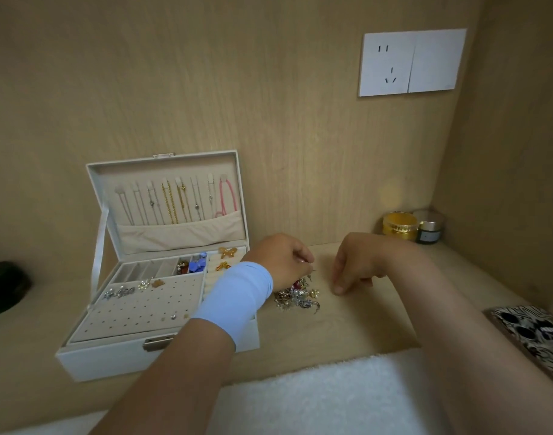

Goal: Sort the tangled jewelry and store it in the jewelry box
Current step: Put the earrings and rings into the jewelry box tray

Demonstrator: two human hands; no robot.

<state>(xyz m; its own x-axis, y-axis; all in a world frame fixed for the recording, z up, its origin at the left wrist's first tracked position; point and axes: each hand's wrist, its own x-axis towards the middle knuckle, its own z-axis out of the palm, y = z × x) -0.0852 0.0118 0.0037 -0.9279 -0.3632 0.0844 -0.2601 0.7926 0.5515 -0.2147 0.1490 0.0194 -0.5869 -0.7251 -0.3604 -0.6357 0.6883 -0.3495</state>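
Just right of the open white rectangular jewellery box, on a pale wooden shelf, lies a tangled heap of gold and silver jewellery. The left hand pinches a thin metal piece above the heap. Farther right of the box, the right hand curls downward; whether it holds anything cannot be told.

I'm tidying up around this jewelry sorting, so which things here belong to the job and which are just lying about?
Part of the job: jewelry box; tangled jewelry pile; left hand, pinching at the pile; right hand beside it.
Just lying about: gold jar; dark jar; black object at far left; patterned case at right; white towel; wall socket.
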